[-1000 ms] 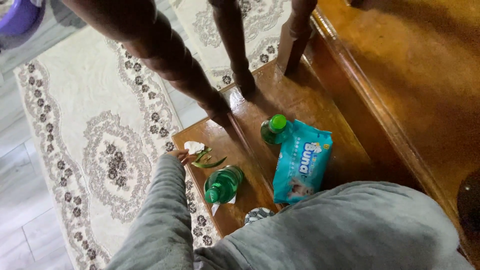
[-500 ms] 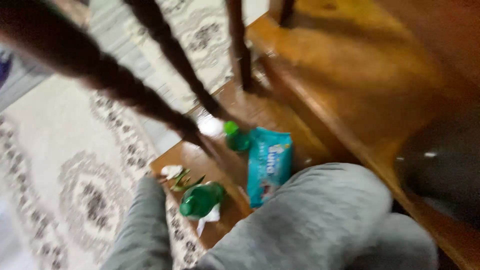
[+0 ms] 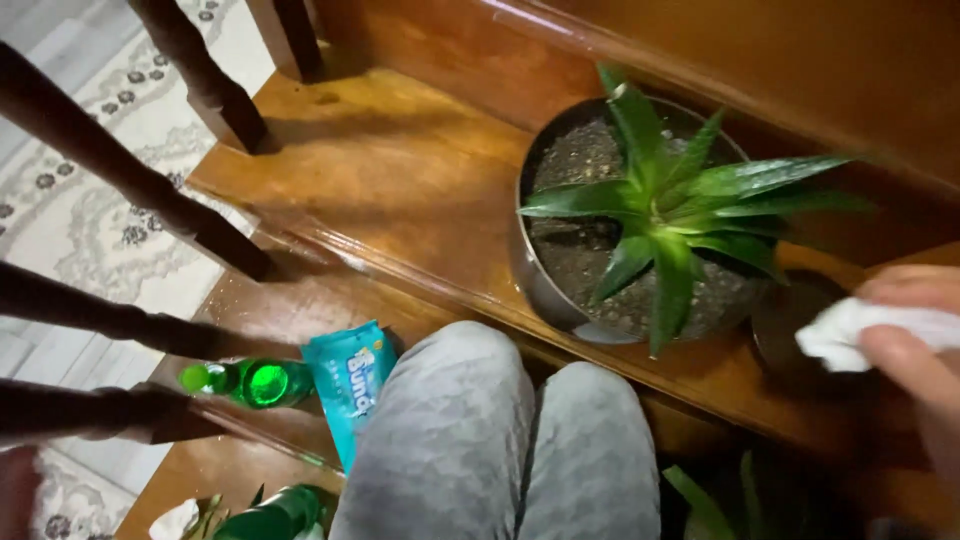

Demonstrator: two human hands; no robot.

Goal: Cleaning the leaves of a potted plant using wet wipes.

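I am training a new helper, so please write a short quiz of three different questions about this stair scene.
1. True or false: the right hand holds a white wipe.
2. What grows in the round pot? A) a spiky green plant B) red flowers C) nothing
3. Which thing lies directly beside the blue wipes pack, on its left in the picture?

Key:
1. True; the fingers pinch it to the right of the pot.
2. A, the spiky green plant stands in dark soil.
3. A green bottle lying on its side on the lower wooden step.
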